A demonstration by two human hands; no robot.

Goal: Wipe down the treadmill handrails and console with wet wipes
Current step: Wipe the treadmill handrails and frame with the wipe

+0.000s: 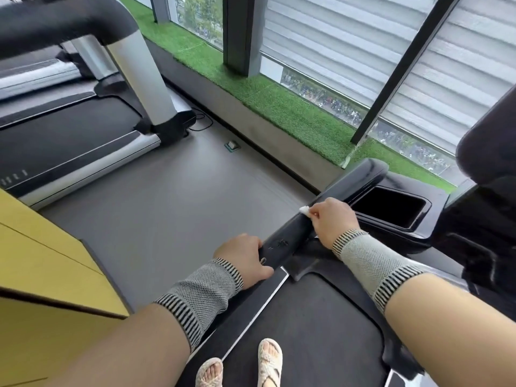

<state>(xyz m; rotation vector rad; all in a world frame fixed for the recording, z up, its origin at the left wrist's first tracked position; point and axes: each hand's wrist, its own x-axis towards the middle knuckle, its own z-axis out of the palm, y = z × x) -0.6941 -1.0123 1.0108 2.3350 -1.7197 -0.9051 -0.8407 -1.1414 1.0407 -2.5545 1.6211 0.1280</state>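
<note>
The treadmill fills the lower right, its belt under two sandalled feet cut off by the bottom edge. Its console is dark, cropped at the right and hard to read. A second treadmill stands well apart, upper left, blurred. The left handrail runs up from the left hand, which grips its near end. Farther along, the right hand pinches a wipe against the rail; only a white corner shows.

Glossy black plastic handrail; matt rubber belt; knitted wristbands.
</note>
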